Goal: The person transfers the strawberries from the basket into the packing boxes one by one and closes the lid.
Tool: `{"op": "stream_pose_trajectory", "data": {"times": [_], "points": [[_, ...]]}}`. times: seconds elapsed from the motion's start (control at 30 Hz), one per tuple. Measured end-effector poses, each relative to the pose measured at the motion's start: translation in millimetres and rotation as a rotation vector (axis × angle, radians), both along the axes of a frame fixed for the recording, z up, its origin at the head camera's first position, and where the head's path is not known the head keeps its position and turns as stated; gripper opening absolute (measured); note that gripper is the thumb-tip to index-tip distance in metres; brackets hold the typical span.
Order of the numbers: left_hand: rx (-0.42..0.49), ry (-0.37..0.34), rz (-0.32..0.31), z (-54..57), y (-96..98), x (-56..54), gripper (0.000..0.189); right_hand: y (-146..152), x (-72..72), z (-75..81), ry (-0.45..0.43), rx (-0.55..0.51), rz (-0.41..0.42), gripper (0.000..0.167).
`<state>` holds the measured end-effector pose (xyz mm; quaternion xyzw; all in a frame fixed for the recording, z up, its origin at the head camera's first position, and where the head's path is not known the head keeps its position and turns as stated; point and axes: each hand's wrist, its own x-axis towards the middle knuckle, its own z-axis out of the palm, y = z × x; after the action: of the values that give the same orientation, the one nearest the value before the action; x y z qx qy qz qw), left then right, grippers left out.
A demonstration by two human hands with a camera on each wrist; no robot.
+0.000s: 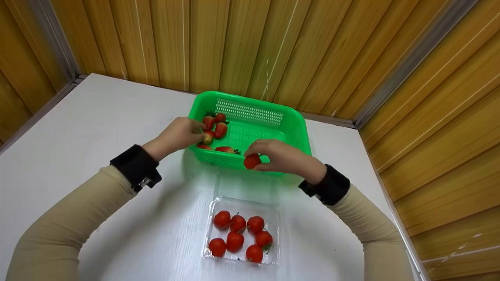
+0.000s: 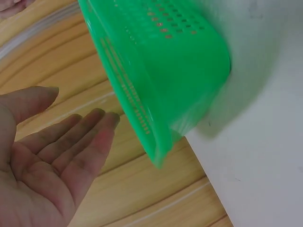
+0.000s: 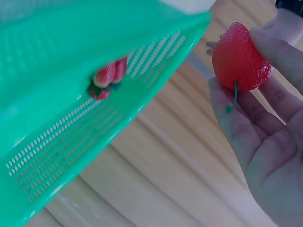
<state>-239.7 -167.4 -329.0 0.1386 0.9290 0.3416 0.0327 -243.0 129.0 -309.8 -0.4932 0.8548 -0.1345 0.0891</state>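
My right hand (image 1: 279, 156) pinches a red strawberry (image 3: 239, 56) between thumb and fingers, just above the near rim of a green plastic basket (image 1: 254, 134). A thin green stem hangs from the fruit, and its dimpled skin shows in the right wrist view. Over the basket's left rim is my left hand (image 1: 181, 132), its fingers extended near a red-and-yellow strawberry (image 1: 208, 137). The left wrist view shows that palm (image 2: 38, 175) bare, with the fingers spread apart from the thumb. Several elongated strawberries (image 1: 220, 130) lie along the basket's left and near sides.
A clear plastic box (image 1: 210, 234) with several round red fruits (image 1: 235, 242) stands nearer to me on the white table (image 1: 156, 234). Its transparent lid (image 1: 246, 187) lies toward the basket. Wood-patterned walls (image 1: 250, 43) rise behind the table and on both sides.
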Motion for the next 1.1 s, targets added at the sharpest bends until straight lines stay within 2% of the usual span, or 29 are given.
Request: {"op": "stream_pose_trajectory", "data": {"times": [0.13,0.2,0.3,0.4,0.5,0.63,0.77,0.9,1.1], "points": [[0.048,-0.006,-0.111,-12.7,8.5,28.8,0.025,4.9,32.2,-14.8,0.003,0.055,0.062,0.033],[0.084,-0.048,-0.170,-21.1,13.5,40.1,0.025,6.6,46.0,-23.5,0.026,0.085,0.089,0.033],[0.090,-0.122,-0.237,-34.0,20.1,54.3,0.026,7.3,63.2,-37.3,0.111,0.132,0.134,0.032],[0.058,-0.188,-0.259,-45.2,25.1,65.3,0.032,6.6,76.4,-51.6,0.218,0.180,0.162,0.030],[0.014,-0.259,-0.255,-53.3,29.0,74.0,0.037,7.1,85.6,-64.3,0.318,0.221,0.172,0.029],[0.014,-0.343,-0.222,-60.1,31.6,81.6,0.039,8.8,92.2,-77.8,0.405,0.242,0.187,0.030],[0.020,-0.376,-0.188,-66.5,32.6,85.8,0.034,7.5,94.5,-85.8,0.483,0.225,0.210,0.027],[0.031,-0.402,-0.187,-73.5,34.3,87.5,0.025,5.2,96.0,-91.1,0.579,0.223,0.237,0.024],[0.073,-0.413,-0.210,-77.2,36.0,86.7,0.018,3.8,99.6,-97.9,0.692,0.259,0.265,0.026]]}}
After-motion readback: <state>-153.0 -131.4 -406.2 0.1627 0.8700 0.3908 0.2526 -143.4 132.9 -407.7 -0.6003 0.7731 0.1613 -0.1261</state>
